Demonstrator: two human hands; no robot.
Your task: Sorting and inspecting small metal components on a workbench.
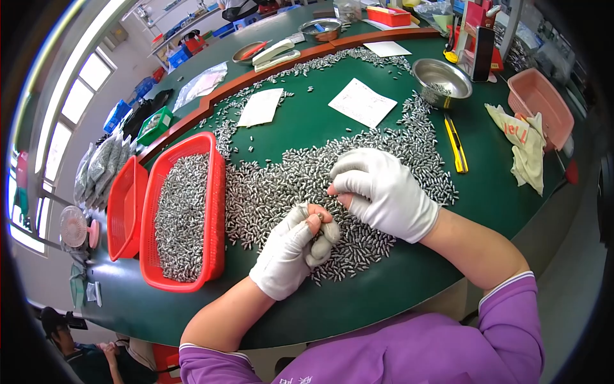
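Both my hands wear white gloves with some bare fingertips, over a wide spread of small silver metal parts on the green table. My left hand is closed, its thumb and forefinger pinching one small metal part; its other fingers are curled in, and what lies under them is hidden. Just up and to the right, my right hand hovers over the parts with bent fingers, thumb and forefinger tips close together. Anything between those tips is too small to make out.
On the left, a red basket full of the same parts stands beside another red basket. White papers lie beyond the pile. To the right are a steel bowl, yellow cutter knife, cloth and pink basket.
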